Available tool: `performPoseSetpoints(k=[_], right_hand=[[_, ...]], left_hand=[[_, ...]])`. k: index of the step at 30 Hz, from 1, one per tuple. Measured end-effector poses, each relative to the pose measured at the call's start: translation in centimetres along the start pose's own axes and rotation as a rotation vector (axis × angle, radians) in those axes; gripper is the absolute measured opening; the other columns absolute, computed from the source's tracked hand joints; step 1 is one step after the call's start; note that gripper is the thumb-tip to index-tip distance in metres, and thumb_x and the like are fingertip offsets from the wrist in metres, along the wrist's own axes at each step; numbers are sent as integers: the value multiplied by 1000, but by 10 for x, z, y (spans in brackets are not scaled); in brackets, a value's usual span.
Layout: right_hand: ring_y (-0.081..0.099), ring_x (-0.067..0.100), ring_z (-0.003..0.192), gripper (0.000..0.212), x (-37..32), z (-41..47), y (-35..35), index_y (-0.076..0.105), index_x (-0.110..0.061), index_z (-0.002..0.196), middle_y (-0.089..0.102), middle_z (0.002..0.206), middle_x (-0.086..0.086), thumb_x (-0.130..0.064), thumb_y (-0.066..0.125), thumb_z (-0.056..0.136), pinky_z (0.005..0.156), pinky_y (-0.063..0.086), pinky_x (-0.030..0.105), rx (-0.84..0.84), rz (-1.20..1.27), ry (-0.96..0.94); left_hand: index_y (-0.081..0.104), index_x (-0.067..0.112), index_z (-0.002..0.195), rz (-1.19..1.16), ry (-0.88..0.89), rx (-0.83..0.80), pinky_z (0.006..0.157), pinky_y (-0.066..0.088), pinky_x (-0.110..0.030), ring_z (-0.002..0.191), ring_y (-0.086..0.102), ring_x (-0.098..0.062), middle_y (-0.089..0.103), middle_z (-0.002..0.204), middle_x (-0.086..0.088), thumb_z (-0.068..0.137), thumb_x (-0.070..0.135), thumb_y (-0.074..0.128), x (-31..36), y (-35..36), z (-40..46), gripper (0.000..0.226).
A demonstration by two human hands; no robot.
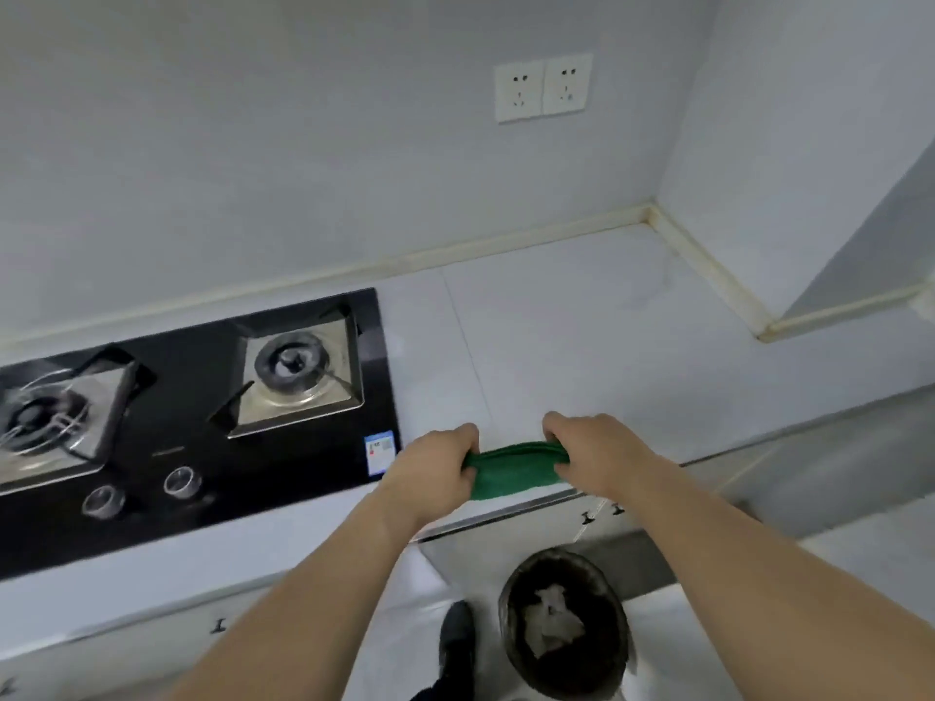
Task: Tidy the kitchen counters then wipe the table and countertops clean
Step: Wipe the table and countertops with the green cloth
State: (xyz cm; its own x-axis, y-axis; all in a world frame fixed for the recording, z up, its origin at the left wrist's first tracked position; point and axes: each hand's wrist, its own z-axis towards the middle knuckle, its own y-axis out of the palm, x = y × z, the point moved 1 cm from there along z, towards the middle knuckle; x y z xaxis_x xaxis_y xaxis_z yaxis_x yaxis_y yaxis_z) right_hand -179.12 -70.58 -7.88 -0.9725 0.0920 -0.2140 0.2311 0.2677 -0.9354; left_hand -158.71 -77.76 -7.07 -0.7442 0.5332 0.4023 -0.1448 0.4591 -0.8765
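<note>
A folded green cloth lies at the front edge of the white countertop, just right of the hob. My left hand grips its left end with curled fingers. My right hand grips its right end. The cloth is stretched between the two hands, its ends hidden inside the fingers.
A black glass gas hob with two burners and two knobs fills the counter's left part. A double wall socket sits above. On the floor below stand a dark bin holding crumpled paper and a black shoe. A wall column bounds the counter at right.
</note>
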Motion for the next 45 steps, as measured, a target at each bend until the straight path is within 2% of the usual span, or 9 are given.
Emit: performPoseSetpoints(k=[5,10,15,17,25,30,34,39,45], right_hand=[[56,24,92,69,-94,6,13,19,-31,150,61,102,0,-23,55,91,71,35,27,-63,-69,-227],[55,28,107,74,-204,11,30,13,-37,152,58,127,1,-29,54,91,88,40,30,-41,-156,-435],[59,23,96,18,-321,-2,69,58,-34,104,54,89,-4,-32,49,88,76,36,34,-27,-174,-695],[58,24,93,15,-377,-16,81,63,-28,93,52,88,-2,-32,49,88,79,38,34,-38,-235,-786],[55,25,87,12,-591,-88,136,45,-23,85,53,91,0,-24,57,85,64,29,28,-82,-210,-1047],[54,25,84,9,-714,-146,190,49,-20,86,59,89,2,-20,56,80,64,37,32,-198,-132,-1220],[53,29,91,12,-777,-173,217,47,-15,91,59,90,8,-16,54,82,67,37,35,-208,-129,-1277],[58,28,91,17,-853,-170,245,55,-17,100,62,95,3,-16,58,83,73,44,37,-144,-17,-1347],[43,26,127,23,-965,-137,272,73,-19,101,46,140,1,-16,65,80,106,35,40,-141,48,-1528]], left_hand=[[53,13,94,69,-87,159,69,37,-32,86,54,-26,61,93,-5,85,7,50,-40,-13,-99,11],[54,15,81,335,-18,388,63,40,-31,72,54,-25,59,79,-3,68,-4,61,-85,-29,-202,24],[53,14,84,502,-92,482,71,48,-35,73,51,-25,58,83,-3,72,0,36,-129,-24,-314,26],[55,14,86,532,-195,516,74,49,-37,75,53,-25,58,85,-3,73,-1,36,-151,-22,-367,27],[58,24,107,566,-582,519,74,40,-33,76,51,-23,55,96,0,63,-3,63,-246,9,-580,52],[66,21,89,664,-668,358,74,34,-32,78,55,-21,62,99,2,75,11,67,-291,19,-698,17],[66,16,92,762,-729,292,76,34,-33,83,57,-22,63,104,0,90,11,42,-317,27,-760,25],[58,5,129,823,-840,328,84,37,-37,99,57,-27,56,130,-9,92,7,27,-359,23,-835,48],[53,4,134,801,-1030,423,88,37,-37,99,55,-28,53,132,-11,93,5,1,-432,-8,-879,66]])
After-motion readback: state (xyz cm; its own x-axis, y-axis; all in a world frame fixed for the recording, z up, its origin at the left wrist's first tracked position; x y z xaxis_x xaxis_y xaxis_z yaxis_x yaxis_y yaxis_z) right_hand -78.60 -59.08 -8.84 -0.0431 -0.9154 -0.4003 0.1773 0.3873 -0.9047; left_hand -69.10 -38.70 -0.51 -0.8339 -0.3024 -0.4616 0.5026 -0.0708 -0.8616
